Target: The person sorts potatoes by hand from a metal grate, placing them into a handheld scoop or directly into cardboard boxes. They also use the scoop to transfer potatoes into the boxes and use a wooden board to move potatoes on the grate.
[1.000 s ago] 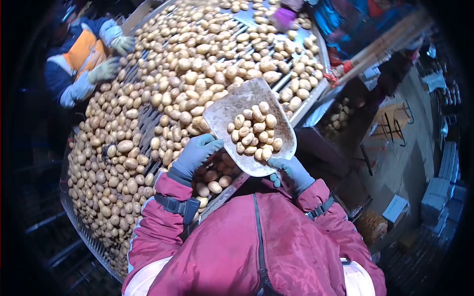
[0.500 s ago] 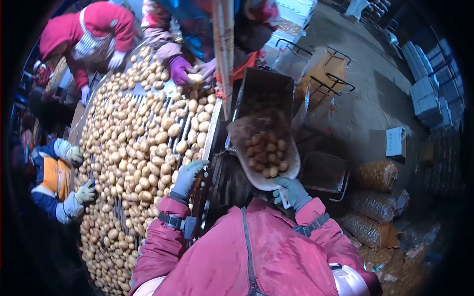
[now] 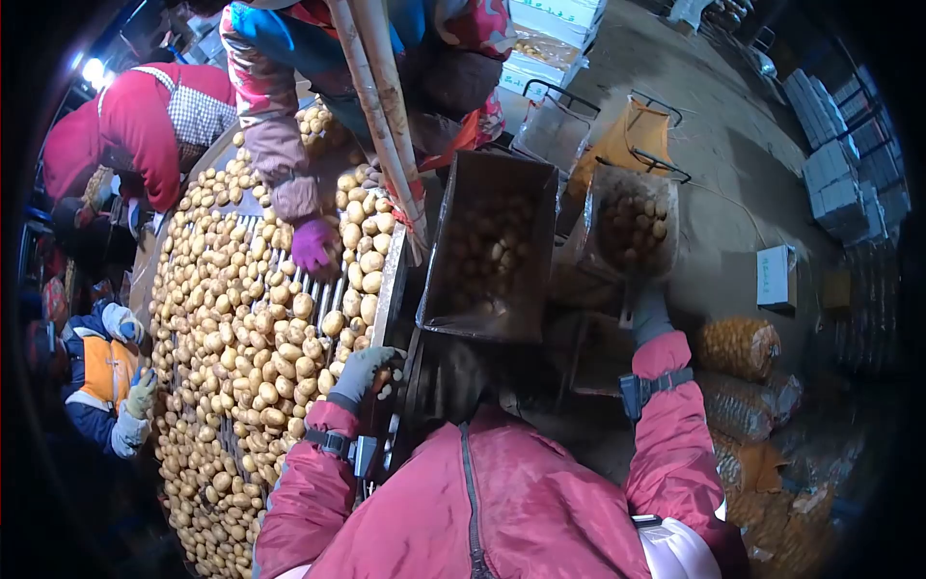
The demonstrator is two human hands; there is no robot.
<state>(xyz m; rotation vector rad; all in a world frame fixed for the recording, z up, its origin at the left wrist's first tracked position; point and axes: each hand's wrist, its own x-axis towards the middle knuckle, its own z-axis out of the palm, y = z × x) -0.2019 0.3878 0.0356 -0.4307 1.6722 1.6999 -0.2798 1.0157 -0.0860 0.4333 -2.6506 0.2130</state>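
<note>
My right hand, in a grey-green glove, grips the handle of a scoop. Several potatoes lie in the scoop, held out to the right in front of a yellow bag. My left hand, gloved too, is closed over the side rail of the potato-covered roller table; its fingertips are partly dark and hard to make out. Between my hands and farther forward stands a lined box with potatoes in its shadowed bottom.
Loose potatoes cover the roller table on my left. A co-worker's purple glove reaches over them; other people stand at the far side. Wooden poles rise by the rail. Filled net sacks and a white carton sit at right.
My right hand has swung the loaded scoop right and forward, away from the lined box, which now shows more fully. My left hand stays at the rail. The co-worker's purple glove has shifted over the potatoes.
</note>
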